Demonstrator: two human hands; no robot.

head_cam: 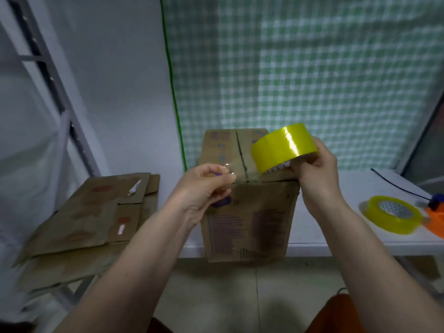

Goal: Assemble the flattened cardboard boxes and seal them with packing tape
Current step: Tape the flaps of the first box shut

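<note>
- Fingers [312,162] of the right hand [317,174] curl round the yellow tape roll [283,146], gripping it at its right side and underneath; the roll is held on edge above the top of the box, its broad shiny band facing the camera.
- Fingertips of the left hand [204,186] are pinched together on the free end of the clear tape strip [230,173]; thumb and forefinger meet, the other fingers are curled below them.
- Tape strip: runs from the pinch rightward toward the underside of the roll, passing just over the near top edge of the box. Whether it already touches the cardboard cannot be told.
- Cardboard box [249,212]: stands upright on the near edge of the white table [336,227], between the two hands; its top flaps are folded shut, with a dark seam running front to back. Purple print on its front is blurred and unreadable.
- Flattened boxes [84,224]: a stack lying to the left of the upright box, well apart from it, overhanging a low support.
- Second tape roll [391,215]: lies flat on the table to the right, touching or just beside an orange object [434,219] cut off by the frame edge.
- Background: green checked sheet [300,68] hanging behind the table; grey metal frame [48,75] at left.
</note>
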